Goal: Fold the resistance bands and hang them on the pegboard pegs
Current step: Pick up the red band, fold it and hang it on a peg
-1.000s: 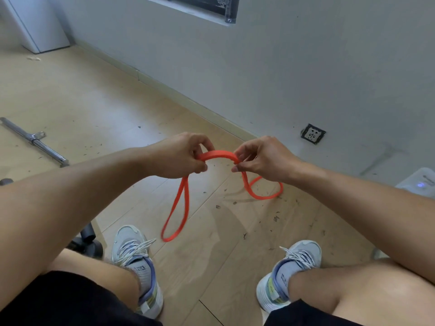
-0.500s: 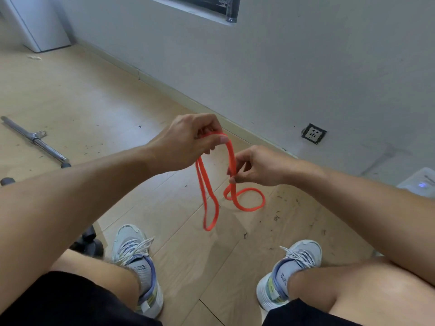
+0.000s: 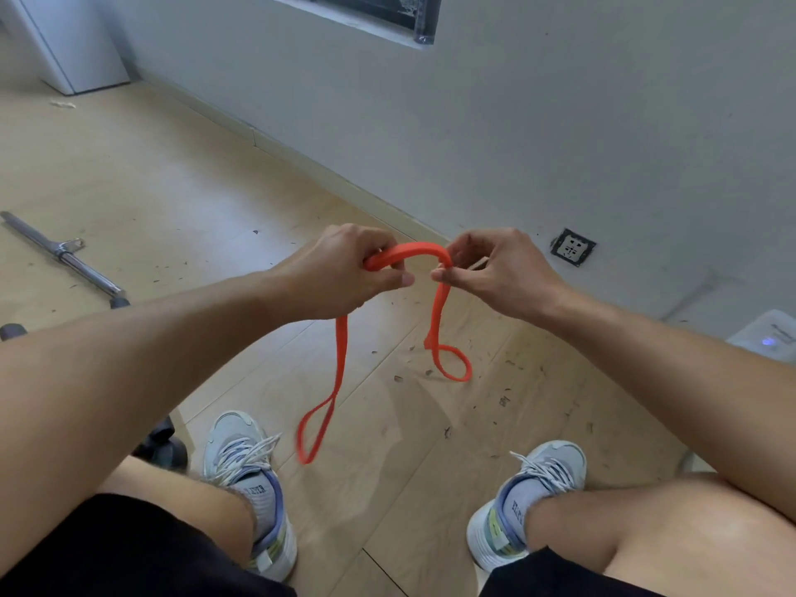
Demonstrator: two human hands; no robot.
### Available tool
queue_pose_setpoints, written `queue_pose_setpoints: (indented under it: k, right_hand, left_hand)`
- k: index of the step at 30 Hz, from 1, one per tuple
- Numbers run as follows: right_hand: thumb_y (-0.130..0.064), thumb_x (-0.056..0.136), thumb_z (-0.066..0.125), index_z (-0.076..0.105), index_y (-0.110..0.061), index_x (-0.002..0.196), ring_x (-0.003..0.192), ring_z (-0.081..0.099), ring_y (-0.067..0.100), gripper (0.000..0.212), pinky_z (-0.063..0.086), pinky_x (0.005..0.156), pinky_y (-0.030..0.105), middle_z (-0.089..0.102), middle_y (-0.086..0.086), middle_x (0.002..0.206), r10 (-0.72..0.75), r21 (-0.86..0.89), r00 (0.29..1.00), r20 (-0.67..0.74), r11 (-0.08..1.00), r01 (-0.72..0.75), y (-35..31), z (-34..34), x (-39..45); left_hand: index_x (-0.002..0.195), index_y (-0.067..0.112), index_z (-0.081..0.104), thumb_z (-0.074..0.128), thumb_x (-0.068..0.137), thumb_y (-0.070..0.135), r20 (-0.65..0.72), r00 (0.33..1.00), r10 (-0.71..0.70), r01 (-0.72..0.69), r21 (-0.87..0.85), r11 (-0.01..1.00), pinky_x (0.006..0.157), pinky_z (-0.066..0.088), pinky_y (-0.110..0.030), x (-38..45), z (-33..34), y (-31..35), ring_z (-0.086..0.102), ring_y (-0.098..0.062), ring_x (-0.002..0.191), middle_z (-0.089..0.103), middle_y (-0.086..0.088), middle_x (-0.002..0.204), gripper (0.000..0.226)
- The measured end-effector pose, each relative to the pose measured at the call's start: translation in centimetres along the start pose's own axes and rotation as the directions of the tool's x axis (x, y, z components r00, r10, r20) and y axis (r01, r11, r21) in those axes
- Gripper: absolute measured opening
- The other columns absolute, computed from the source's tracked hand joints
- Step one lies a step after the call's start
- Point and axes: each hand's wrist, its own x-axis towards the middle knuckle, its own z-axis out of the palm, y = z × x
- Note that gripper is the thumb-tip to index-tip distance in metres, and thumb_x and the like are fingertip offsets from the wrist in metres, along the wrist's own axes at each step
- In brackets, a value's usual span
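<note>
While both hands hold level above the floor, the scene reads so:
Left hand (image 3: 344, 273): clenched around one end of the band's arch, thumb tip pointing at the other hand.
Right hand (image 3: 495, 273): pinching the arch's other end between thumb and fingers.
Band (image 3: 413, 251): orange, bridging the two hands; one doubled loop hangs below the left hand, a shorter curled loop below the right.
Bar (image 3: 64, 256): metal, on the floor well left of the left hand.
Socket (image 3: 573, 247): on the wall just right of the right hand.

Open floor ahead — clutter only at the edges

The wooden floor (image 3: 181, 174) lies bare towards the wall (image 3: 560, 122); a metal bar (image 3: 64, 256) lies far left, shoes (image 3: 245, 476) below — a white device (image 3: 766, 338) sits at right.
</note>
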Motion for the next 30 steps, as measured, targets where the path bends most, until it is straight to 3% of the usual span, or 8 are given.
queue_pose_setpoints:
  k: [4,11,16,21,26,30]
  right_hand:
    - [-0.031,0.081,0.087,0.076,-0.023,0.091,0.076,0.075,0.006,0.017,0.059,0.073,0.019,0.077,-0.004,0.083,-0.022,0.131,1.0,-0.022,0.991,0.025,-1.4,-0.5,0.0]
    - [-0.023,0.08,0.087,0.076,-0.012,0.096,0.079,0.076,0.014,0.023,0.063,0.078,0.029,0.077,0.002,0.085,-0.037,0.301,0.999,-0.02,0.953,0.041,-2.5,-0.9,-0.4]
    - [-0.008,0.083,0.084,0.071,-0.011,0.103,0.093,0.079,0.02,0.023,0.062,0.093,0.042,0.081,0.009,0.098,0.003,0.361,0.987,0.162,0.93,-0.062,-2.1,0.5,-0.6]
    - [-0.008,0.086,0.082,0.071,-0.015,0.112,0.092,0.078,0.013,0.029,0.062,0.087,0.028,0.08,0.002,0.101,0.034,0.252,0.938,0.344,0.959,-0.127,-2.3,2.2,-0.8]
    - [-0.014,0.083,0.086,0.063,-0.013,0.125,0.087,0.077,0.014,0.048,0.063,0.082,0.026,0.077,0.003,0.103,0.077,0.197,0.94,0.332,0.969,-0.149,-2.7,3.5,-0.9]
    - [-0.029,0.078,0.09,0.059,-0.021,0.138,0.1,0.067,0.006,0.068,0.06,0.086,0.025,0.067,-0.005,0.117,0.051,0.113,0.943,0.329,0.989,-0.093,-2.7,4.6,-1.1]
  left_hand:
    - [0.084,0.032,0.063,0.068,0.091,0.044,-0.126,0.992,-0.007,-0.004,-0.084,0.996,0.058,0.049,-0.018,0.2,-0.3,0.0,0.065,-0.006,0.06,0.067,0.005,0.069,0.014]
    - [0.094,0.016,0.072,0.075,0.087,0.035,-0.255,0.967,0.026,-0.089,-0.238,0.967,0.069,0.057,-0.018,0.3,-0.8,0.4,0.072,-0.009,0.071,0.072,0.004,0.075,0.02]
    - [0.09,0.023,0.075,0.077,0.084,0.033,-0.229,0.97,0.081,-0.119,-0.156,0.981,0.066,0.053,-0.014,0.1,-1.0,1.0,0.068,-0.009,0.075,0.072,0.007,0.078,0.012]
    - [0.088,0.022,0.076,0.078,0.083,0.033,-0.195,0.977,0.087,-0.116,-0.139,0.984,0.066,0.055,-0.019,0.1,-0.7,1.4,0.066,-0.008,0.072,0.072,0.007,0.076,0.012]
    - [0.089,0.02,0.077,0.08,0.082,0.031,-0.225,0.972,0.067,-0.104,-0.158,0.982,0.067,0.055,-0.016,0.1,-0.7,1.7,0.067,-0.004,0.072,0.073,0.008,0.079,0.013]
    - [0.089,0.02,0.078,0.081,0.082,0.029,-0.239,0.97,0.054,-0.096,-0.165,0.982,0.066,0.053,-0.013,0.1,-0.6,2.1,0.068,-0.004,0.072,0.074,0.008,0.08,0.012]
